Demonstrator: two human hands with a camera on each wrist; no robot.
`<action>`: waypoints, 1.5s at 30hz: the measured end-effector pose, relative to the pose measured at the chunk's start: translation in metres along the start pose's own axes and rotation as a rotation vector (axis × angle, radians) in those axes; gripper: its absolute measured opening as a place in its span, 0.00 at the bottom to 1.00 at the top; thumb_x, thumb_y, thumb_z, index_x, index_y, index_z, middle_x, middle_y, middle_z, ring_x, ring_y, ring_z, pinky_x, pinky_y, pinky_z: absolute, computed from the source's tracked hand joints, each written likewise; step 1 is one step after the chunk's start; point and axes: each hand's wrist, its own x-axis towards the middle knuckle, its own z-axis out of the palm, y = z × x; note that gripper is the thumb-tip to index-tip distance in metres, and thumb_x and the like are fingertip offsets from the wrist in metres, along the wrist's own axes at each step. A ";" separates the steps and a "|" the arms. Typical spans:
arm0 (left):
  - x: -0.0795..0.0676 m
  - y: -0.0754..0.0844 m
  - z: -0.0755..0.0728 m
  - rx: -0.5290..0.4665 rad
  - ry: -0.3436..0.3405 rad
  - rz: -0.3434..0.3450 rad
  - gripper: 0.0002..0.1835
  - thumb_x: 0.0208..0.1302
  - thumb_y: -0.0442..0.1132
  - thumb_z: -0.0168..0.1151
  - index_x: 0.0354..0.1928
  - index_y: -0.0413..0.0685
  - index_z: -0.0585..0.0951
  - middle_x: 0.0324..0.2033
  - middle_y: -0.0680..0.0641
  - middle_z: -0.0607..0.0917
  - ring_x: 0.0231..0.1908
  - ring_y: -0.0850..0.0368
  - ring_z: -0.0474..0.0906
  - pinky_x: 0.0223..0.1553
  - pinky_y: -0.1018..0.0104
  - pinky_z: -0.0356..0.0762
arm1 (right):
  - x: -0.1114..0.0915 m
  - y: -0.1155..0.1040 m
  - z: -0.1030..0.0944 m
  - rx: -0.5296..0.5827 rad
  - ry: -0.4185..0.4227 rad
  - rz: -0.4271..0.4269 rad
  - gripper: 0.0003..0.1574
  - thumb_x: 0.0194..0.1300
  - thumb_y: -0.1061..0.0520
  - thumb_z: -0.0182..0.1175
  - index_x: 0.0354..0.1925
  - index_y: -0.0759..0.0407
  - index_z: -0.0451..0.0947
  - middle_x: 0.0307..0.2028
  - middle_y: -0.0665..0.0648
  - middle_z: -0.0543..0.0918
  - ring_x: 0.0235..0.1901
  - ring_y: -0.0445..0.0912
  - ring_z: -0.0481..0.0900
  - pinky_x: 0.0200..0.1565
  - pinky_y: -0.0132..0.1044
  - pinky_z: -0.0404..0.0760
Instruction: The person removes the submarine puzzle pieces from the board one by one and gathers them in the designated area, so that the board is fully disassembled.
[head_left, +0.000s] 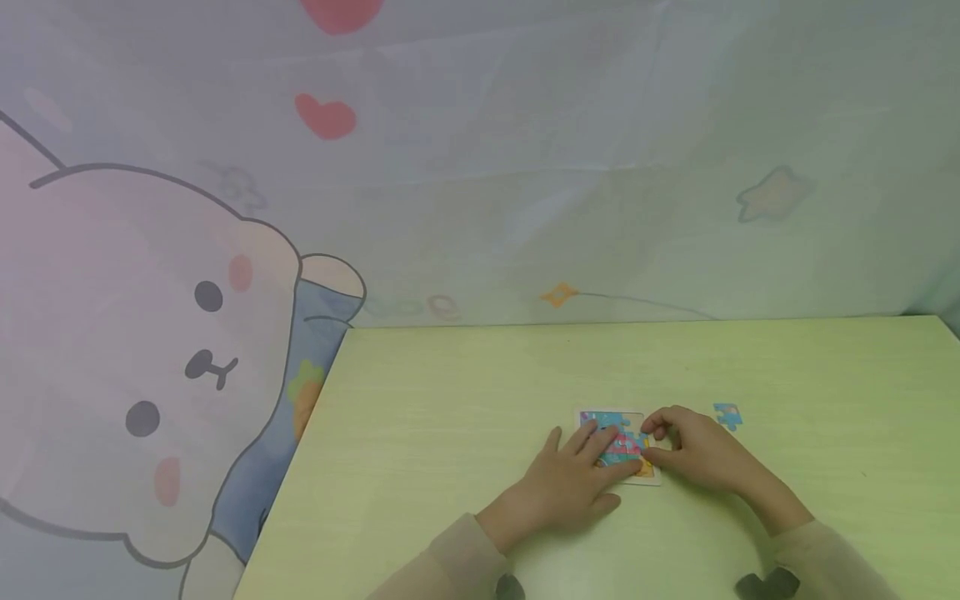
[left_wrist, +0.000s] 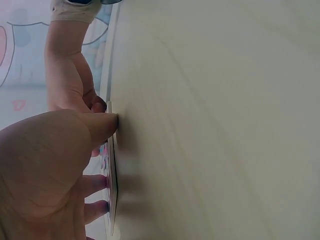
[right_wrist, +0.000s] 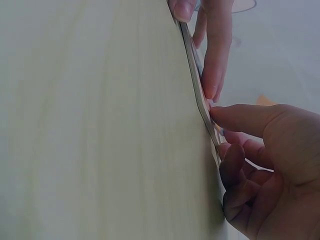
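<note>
Tabletop (head_left: 435, 392): two grips (head_left: 562, 487) (head_left: 701, 450) at one puzzle (head_left: 630, 445), one piece (head_left: 729, 413) apart

Legible text: none. Faint, rounded, letter-like marks (head_left: 442, 307) on the pale printed fabric backdrop (head_left: 480, 125) cannot be read.

Puzzle (head_left: 628, 447): blue, pink and yellow-orange pieces; frame (head_left: 652, 482) white. Loose piece (head_left: 727, 413): blue, pale patch. Table (head_left: 450, 400): pale yellow-green, faint wood-grain streaks. Backdrop (head_left: 487, 167): pale grey shading to green, printed with red hearts (head_left: 330, 122), orange diamond (head_left: 559, 294), peach star (head_left: 776, 194) outlined grey-blue. Printed bear (head_left: 75, 308): pinkish white, dark outline, dark eyes (head_left: 142, 418), pink cheeks (head_left: 168, 481), blue clothing (head_left: 251, 492), orange carrot (head_left: 303, 408) motif. Sleeves (head_left: 465, 558): plain beige.
</note>
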 end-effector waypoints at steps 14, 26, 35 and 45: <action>-0.002 0.000 -0.004 -0.034 -0.012 -0.005 0.30 0.81 0.64 0.38 0.81 0.83 0.53 0.82 0.52 0.48 0.80 0.47 0.44 0.70 0.37 0.61 | -0.001 -0.002 -0.001 0.065 0.022 0.025 0.14 0.69 0.53 0.70 0.49 0.55 0.82 0.42 0.49 0.84 0.26 0.40 0.74 0.27 0.34 0.75; -0.003 0.001 -0.007 -0.037 -0.013 0.002 0.30 0.81 0.64 0.38 0.81 0.81 0.54 0.83 0.51 0.47 0.81 0.46 0.43 0.71 0.36 0.61 | -0.002 -0.001 -0.002 0.077 0.068 0.026 0.05 0.71 0.54 0.67 0.44 0.50 0.83 0.39 0.50 0.86 0.23 0.41 0.74 0.26 0.34 0.74; -0.002 0.001 -0.006 -0.038 -0.017 -0.004 0.30 0.81 0.64 0.38 0.81 0.81 0.54 0.83 0.52 0.48 0.81 0.46 0.44 0.71 0.36 0.61 | -0.008 0.004 -0.016 0.043 0.108 0.050 0.06 0.71 0.51 0.68 0.44 0.49 0.84 0.41 0.51 0.87 0.22 0.41 0.72 0.25 0.34 0.72; -0.004 0.001 -0.006 -0.043 -0.010 -0.004 0.30 0.81 0.64 0.39 0.81 0.81 0.54 0.83 0.53 0.47 0.81 0.47 0.43 0.71 0.37 0.60 | -0.027 0.022 -0.041 0.015 0.124 0.076 0.08 0.72 0.50 0.67 0.45 0.51 0.83 0.41 0.52 0.87 0.22 0.40 0.70 0.22 0.33 0.71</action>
